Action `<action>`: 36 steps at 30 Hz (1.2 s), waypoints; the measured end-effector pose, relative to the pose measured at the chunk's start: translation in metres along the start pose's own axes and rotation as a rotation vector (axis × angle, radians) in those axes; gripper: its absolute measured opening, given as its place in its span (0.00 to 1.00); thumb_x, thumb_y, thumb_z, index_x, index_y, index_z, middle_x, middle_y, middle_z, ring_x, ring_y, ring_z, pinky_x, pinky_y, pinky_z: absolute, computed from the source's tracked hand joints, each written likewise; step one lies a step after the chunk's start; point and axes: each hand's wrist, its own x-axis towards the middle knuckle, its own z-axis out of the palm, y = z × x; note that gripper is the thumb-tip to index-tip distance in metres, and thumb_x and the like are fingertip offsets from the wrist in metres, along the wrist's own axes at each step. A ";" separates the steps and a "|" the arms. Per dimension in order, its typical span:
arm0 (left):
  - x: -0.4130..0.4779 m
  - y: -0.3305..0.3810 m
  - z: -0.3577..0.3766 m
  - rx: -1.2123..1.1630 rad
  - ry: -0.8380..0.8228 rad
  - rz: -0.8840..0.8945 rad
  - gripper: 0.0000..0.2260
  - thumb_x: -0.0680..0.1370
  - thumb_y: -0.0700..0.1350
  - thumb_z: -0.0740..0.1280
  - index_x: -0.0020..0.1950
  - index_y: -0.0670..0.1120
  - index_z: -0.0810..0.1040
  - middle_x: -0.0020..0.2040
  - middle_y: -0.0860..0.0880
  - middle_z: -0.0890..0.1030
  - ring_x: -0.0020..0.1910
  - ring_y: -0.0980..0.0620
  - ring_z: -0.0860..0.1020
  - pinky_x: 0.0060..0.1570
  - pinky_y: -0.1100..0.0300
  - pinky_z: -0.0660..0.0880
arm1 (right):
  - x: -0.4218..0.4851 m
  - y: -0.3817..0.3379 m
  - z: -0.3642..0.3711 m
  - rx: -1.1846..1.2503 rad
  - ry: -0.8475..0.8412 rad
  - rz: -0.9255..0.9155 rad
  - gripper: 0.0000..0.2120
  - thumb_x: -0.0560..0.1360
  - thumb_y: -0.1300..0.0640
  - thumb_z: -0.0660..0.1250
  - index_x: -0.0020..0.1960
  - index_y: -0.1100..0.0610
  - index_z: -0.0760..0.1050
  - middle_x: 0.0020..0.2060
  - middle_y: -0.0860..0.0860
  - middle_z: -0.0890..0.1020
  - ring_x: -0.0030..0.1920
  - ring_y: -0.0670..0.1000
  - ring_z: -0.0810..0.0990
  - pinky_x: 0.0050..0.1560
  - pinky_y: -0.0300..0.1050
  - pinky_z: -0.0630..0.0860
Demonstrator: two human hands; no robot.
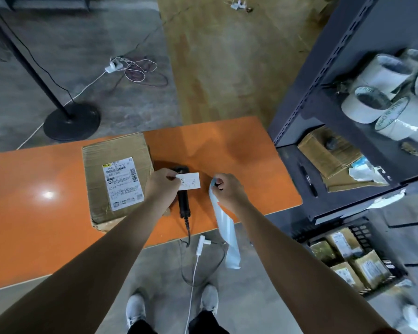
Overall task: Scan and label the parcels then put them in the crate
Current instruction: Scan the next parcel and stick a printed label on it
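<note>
A brown cardboard parcel [111, 165] with a white shipping label lies on the orange table [34, 213]. My left hand [161, 186] pinches a small white label [191, 180] with handwriting, just right of the parcel. Beneath that hand a black handheld scanner [183, 203] lies on the table, its cable running off the near edge. My right hand [227, 189] grips a long pale blue backing strip [225, 227] that hangs down past the table edge. A black crate [362, 231] with several parcels stands on the floor at the lower right.
A dark metal shelf rack [328, 116] stands right of the table, holding white tape rolls [364, 104], a cardboard box and a pen. A black lamp stand base [71, 121] and loose cables lie on the floor beyond the table. My feet are below the table edge.
</note>
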 end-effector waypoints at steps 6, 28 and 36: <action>-0.006 0.002 -0.018 -0.084 -0.010 -0.002 0.10 0.78 0.40 0.63 0.57 0.48 0.79 0.42 0.49 0.80 0.32 0.50 0.76 0.28 0.57 0.73 | -0.011 -0.040 -0.006 0.162 -0.053 -0.031 0.13 0.82 0.54 0.61 0.62 0.56 0.78 0.54 0.48 0.81 0.53 0.46 0.78 0.51 0.39 0.71; 0.002 -0.059 -0.119 -0.253 0.143 -0.042 0.11 0.70 0.33 0.60 0.39 0.49 0.73 0.34 0.45 0.70 0.34 0.49 0.65 0.33 0.56 0.60 | -0.016 -0.163 0.046 0.481 -0.312 -0.138 0.03 0.81 0.61 0.63 0.50 0.60 0.75 0.43 0.52 0.80 0.42 0.46 0.80 0.41 0.34 0.76; -0.003 -0.070 -0.126 -0.367 0.124 -0.092 0.11 0.72 0.32 0.61 0.39 0.45 0.79 0.29 0.45 0.71 0.32 0.47 0.66 0.35 0.56 0.62 | -0.013 -0.172 0.061 0.329 -0.225 -0.051 0.08 0.78 0.57 0.68 0.55 0.60 0.78 0.41 0.46 0.80 0.37 0.38 0.77 0.30 0.25 0.70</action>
